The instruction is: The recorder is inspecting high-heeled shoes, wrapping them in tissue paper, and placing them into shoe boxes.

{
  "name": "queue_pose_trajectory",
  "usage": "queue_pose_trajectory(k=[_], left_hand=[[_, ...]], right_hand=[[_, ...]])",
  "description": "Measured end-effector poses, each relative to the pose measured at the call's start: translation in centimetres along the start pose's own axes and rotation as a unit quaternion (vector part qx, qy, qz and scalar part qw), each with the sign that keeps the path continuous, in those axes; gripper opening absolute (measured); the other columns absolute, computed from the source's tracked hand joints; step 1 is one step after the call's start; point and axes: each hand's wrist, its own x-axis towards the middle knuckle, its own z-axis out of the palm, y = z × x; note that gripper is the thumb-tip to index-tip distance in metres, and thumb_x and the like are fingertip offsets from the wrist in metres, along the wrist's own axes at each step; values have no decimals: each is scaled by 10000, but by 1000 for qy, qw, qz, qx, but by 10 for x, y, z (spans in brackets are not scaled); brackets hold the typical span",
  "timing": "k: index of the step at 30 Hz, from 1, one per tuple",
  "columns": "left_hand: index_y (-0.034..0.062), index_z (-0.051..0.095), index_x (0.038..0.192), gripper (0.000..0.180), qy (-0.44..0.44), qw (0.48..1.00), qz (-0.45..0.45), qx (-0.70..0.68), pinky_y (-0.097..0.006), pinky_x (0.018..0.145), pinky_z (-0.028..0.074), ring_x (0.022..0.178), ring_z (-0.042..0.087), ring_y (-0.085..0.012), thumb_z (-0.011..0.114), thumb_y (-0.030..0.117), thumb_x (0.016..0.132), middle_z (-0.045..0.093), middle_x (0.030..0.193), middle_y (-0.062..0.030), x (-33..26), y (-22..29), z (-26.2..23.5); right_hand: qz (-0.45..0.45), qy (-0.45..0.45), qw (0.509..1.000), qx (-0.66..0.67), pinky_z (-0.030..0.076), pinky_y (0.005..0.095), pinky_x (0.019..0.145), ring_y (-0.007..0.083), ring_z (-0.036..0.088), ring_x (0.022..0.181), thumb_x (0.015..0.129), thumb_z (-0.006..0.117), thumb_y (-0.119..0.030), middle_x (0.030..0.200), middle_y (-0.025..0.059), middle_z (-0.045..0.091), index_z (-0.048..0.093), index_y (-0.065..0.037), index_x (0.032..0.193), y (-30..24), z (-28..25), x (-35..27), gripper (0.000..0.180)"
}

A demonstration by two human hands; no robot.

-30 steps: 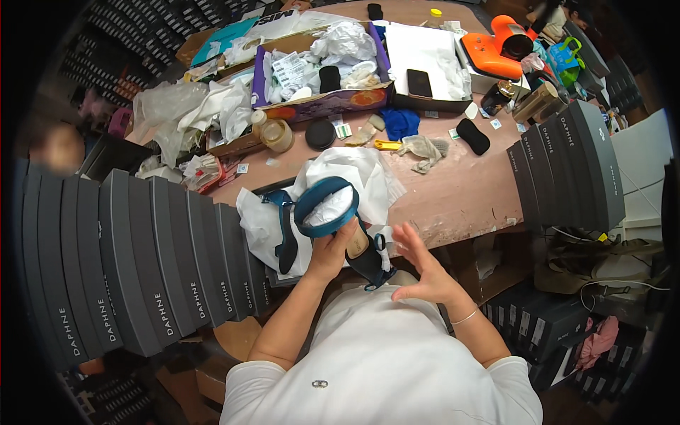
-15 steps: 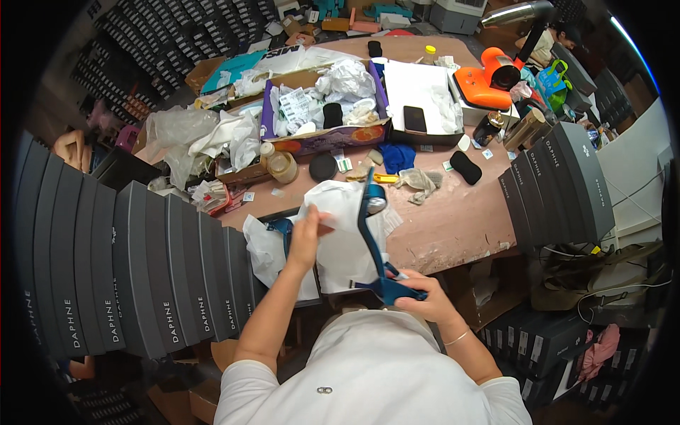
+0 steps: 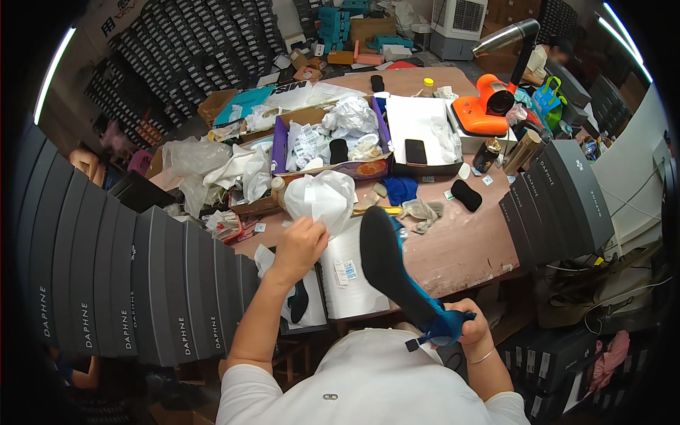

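My right hand grips a blue heeled sandal around its heel end. The dark sole faces up, and the toe points away over the table's front edge. In my closed left hand is a crumpled sheet of white tissue paper, raised to the left of the sandal. Below my hands lies an open shoebox. Its white-lined part carries small paper tags. Beside my left forearm, a second dark-soled shoe rests on white paper in the box, partly hidden by the arm.
Upright stacks of grey shoeboxes stand at left and right. Behind the hands are a purple carton of crumpled paper, a white box lid with a phone, a blue cloth, a black pad and an orange machine.
My left hand has lifted the tissue paper off the box, baring the white lining and tags. The sandal in my right hand has turned from side-on to sole up. The view has shifted slightly.
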Motion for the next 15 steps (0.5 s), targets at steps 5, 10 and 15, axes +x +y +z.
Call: queue_pose_trajectory(k=[5,10,15], left_hand=[[39,581,811,212,87,995,7,-45,-392,582,453,673,534,-292,685,-36,642,525,738,-111,-68,12,-8],[46,557,907,149,216,851,-393,-274,-264,566,434,702,561,-99,683,66,830,603,813,-47,-185,17,34],[44,439,1314,504,192,702,-525,-441,-262,639,481,771,608,-134,669,185,887,642,899,-85,-230,10,53]], right_hand=[[149,-17,987,51,594,451,727,441,635,964,773,755,-297,1082,277,611,552,133,1117,34,-5,48,587],[262,63,962,34,595,421,777,417,631,995,855,670,-263,1129,270,589,497,119,1201,78,-10,91,544],[335,58,940,-36,588,449,788,416,640,974,836,693,-237,1068,269,617,547,114,1110,101,-21,82,469]])
